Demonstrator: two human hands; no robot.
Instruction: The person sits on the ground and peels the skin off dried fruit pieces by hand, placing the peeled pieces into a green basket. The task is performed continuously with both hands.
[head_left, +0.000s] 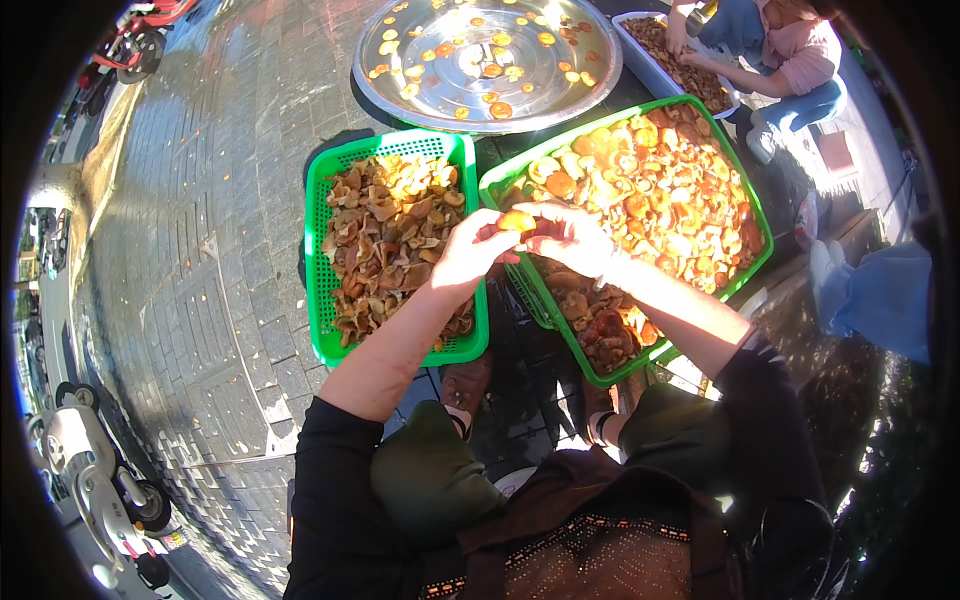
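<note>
A small orange-yellow mushroom (517, 221) is pinched between the fingertips of my left hand (474, 247) and my right hand (568, 238). Both hands are raised over the gap between two green plastic baskets. Under and beside my left hand lies the smaller perforated basket (318, 300), filled with brownish mushroom pieces (390, 255). The larger green basket (759, 202), heaped with orange-brown mushrooms (645, 180), is below my right hand and forearm. Beyond the baskets, a wide round stainless steel pan (375, 94) has mushrooms scattered over its bottom.
At the upper right, another person (802, 67) reaches into a white tub (637, 56) of mushroom pieces. Grey paving (202, 187) extends to the left, with a parked scooter (90, 480) at lower left and a red vehicle (139, 45) at upper left. A blue cloth or bag (885, 300) is at right.
</note>
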